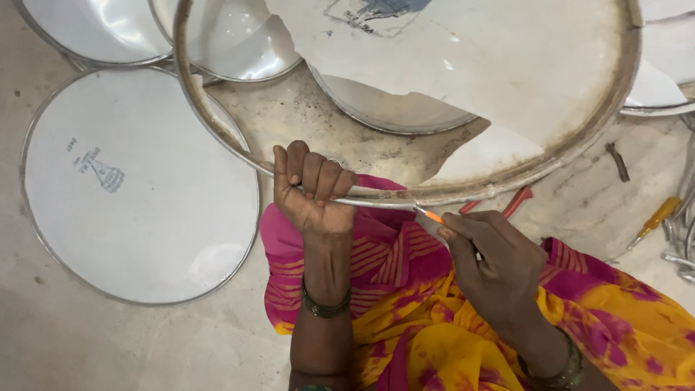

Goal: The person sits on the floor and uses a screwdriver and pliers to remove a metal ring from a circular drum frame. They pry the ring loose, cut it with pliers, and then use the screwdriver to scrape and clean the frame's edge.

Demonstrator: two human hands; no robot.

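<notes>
Here, line by line:

Thing in hand: a large round drumhead (507, 80), a white skin stretched in a metal hoop, dirty brown along the inside edge; it is held tilted above the person's lap, over the floor (87, 340).

Left hand: the left hand (313, 190) is closed in a fist around the near rim of the hoop.

Right hand: the right hand (492, 264) pinches a small orange-tipped tool (430, 215), its tip touching the rim just beside the left fist.

Handling: I judge it light for its size; the hoop is stiff, but the skin is thin and looks already torn, so it can tear more.

Where to hold: the metal rim is the good place, not the skin.

Around: other white drumheads (137, 188) lie flat on the floor; a yellow-handled screwdriver (655, 219) lies well apart to the right.
</notes>
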